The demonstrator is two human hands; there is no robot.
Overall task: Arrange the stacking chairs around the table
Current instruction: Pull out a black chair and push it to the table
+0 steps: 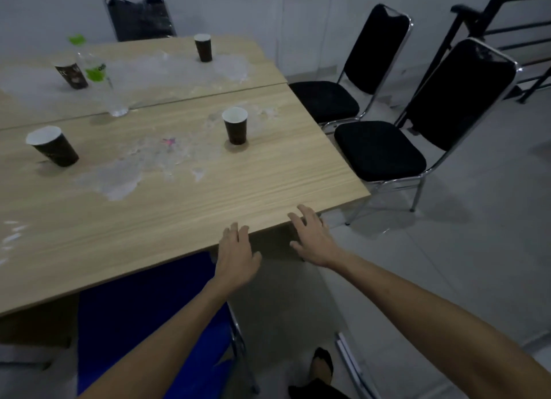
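Nearest the camera, a blue-seated stacking chair (143,324) stood tucked under the near edge of the wooden table (185,195), its seat largely hidden beneath the top and its chrome frame showing at the right side; it looked already set in its place. Both hands hovered just over that near edge. The left hand (237,257) had its fingers straight and slightly spread, holding nothing, close to the chair below it. The right hand (313,237) was likewise spread and empty, nearer the table's right corner, fingertips at or just above the edge; contact could not be told. The pose read as hands free between chairs rather than gripping one.

Beyond the right corner of the table, a near black chair (381,149) faced the right side with its seat partly short of the edge, and a second black chair (325,100) stood just behind it, closer in. At the far side of the table a far chair (140,17) showed only its backrest. On the table stood four dark paper cups, one nearest the right side (235,128), and a clear water bottle (98,76).
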